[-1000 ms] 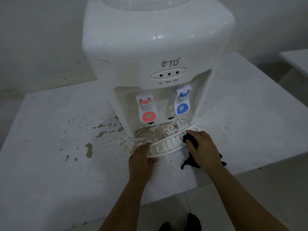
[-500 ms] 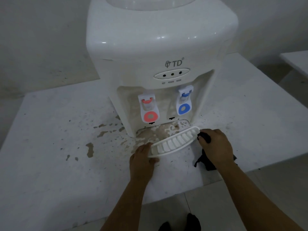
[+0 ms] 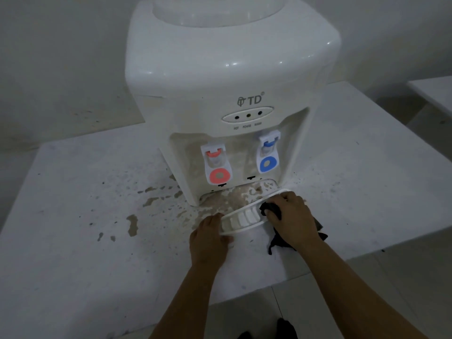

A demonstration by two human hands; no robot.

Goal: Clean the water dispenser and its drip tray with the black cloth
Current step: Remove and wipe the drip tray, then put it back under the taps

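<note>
Drip tray (image 3: 244, 220) is out of its slot, tilted on edge just in front of the water dispenser (image 3: 230, 94), ribbed face toward the camera. Left hand (image 3: 208, 237) grips the tray's left end, thumb on the lower rim, fingers curled behind it. Right hand (image 3: 292, 217) is clenched around the black cloth (image 3: 271, 208) and presses a wad of it onto the right part of the ribs; the loose tail of the cloth hangs below the hand onto the surface (image 3: 73, 253).

Change over the last second: half a second ago the right hand and cloth were off the tray's right tip; now they are back on the ribbed face, further in. The left hand's grip has not shifted. Reads as back-and-forth scrubbing strokes along the tray, with the left hand as the brace.

Judgement: tray cleaning is mid-way. Brown stains remain on the dispenser's base recess behind the tray and are spattered on the surface left of the dispenser. The back wall around the red tap (image 3: 217, 167) and blue tap (image 3: 269, 156) looks grimy too, so the dispenser body appears not yet done.
</note>
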